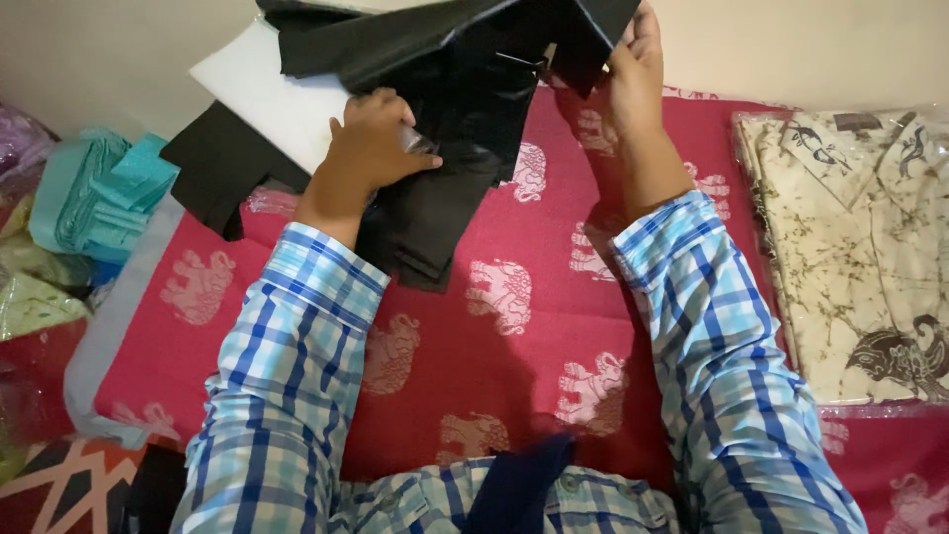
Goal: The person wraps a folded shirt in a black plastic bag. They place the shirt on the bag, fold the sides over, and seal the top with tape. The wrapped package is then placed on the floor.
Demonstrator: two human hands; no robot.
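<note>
The black garment (445, 129) is being held up at twelve o'clock over the red elephant-print bedspread (514, 336), and its lower folds are hanging down toward the cloth. The likeliest slip, as I judge it, is the fabric sliding out of the neat fold, since the material is looking smooth and only its two edges are being gripped. The white sheet (272, 104) tucked behind it at eleven o'clock could also be working loose and dropping out.

The left hand (371, 148) is lying closed over the garment's near edge, fingers curled and pressing it, with something clear and shiny peeking out at the fingertips. The right hand (635, 74) is reaching higher, at one o'clock, pinching the upper right corner with the fingers wrapped behind. Both forearms, in blue checked sleeves, are stretching forward and upward.

A packaged cream patterned shirt (860, 257) is lying at three o'clock, and folded teal cloth (99, 193) at nine o'clock.
</note>
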